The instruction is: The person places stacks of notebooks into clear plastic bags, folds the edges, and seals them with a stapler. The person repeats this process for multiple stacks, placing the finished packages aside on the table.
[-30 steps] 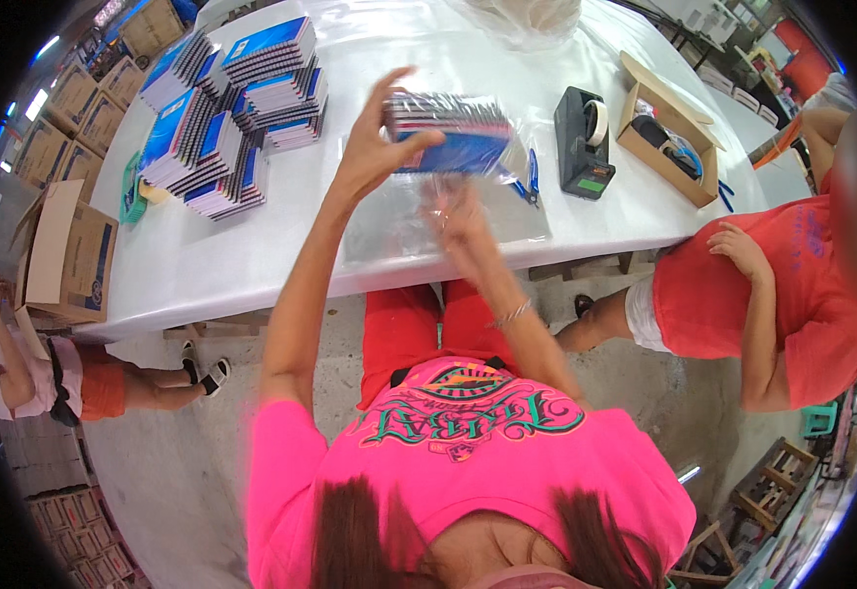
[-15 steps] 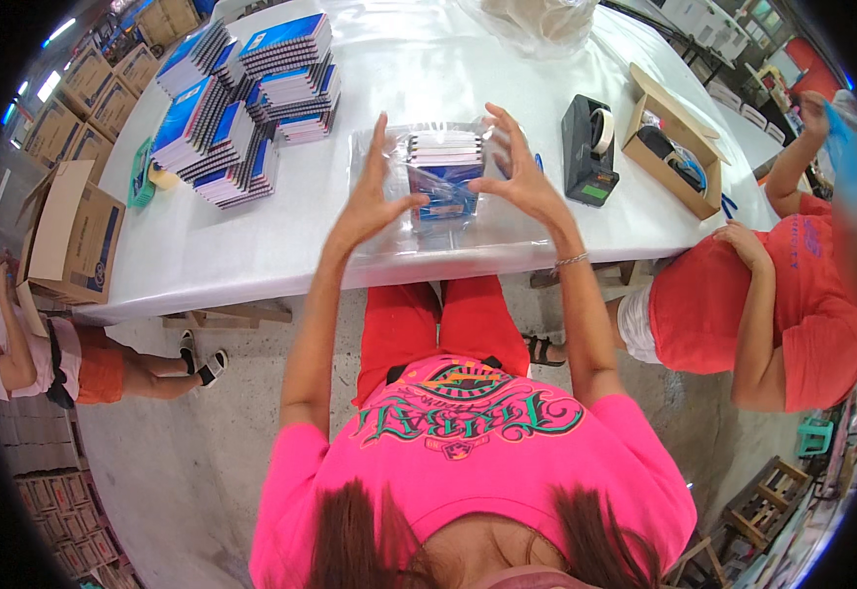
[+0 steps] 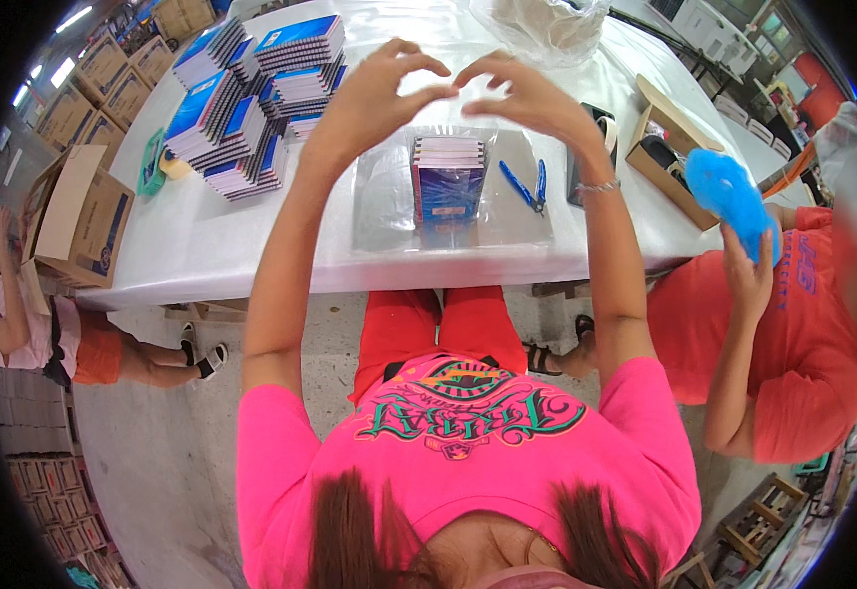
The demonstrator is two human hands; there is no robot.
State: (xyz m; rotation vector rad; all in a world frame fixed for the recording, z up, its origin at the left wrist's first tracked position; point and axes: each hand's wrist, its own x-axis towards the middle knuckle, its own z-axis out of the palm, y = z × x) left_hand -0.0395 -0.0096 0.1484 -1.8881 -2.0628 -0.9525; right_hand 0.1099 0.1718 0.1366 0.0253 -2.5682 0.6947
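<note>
A stack of spiral notebooks [image 3: 451,182] with blue covers lies on a clear plastic bag [image 3: 374,211] on the table before me. Just beyond it, my left hand [image 3: 374,98] is raised with curved fingers, thumb apart from the index finger. Facing it, my right hand [image 3: 527,98] is held the same way, the fingertips of both nearly meeting. I see nothing between the fingers of either. Blue-handled nippers [image 3: 525,187] lie right of the stack, handles spread. Partly behind my right wrist stands a black tape dispenser [image 3: 578,182].
Piles of blue spiral notebooks [image 3: 252,108] fill the table's left. An open cardboard box [image 3: 674,187] with items lies at the right, clear plastic [image 3: 546,29] at the back. A co-worker's hand [image 3: 748,270] on the right holds a blue, thin, crumpled thing. A carton [image 3: 85,221] stands left.
Both hands have lifted off the stack, moved farther away and come together. The stack and the nippers now show fully. The co-worker on the right has brought the blue thing down near the table.
</note>
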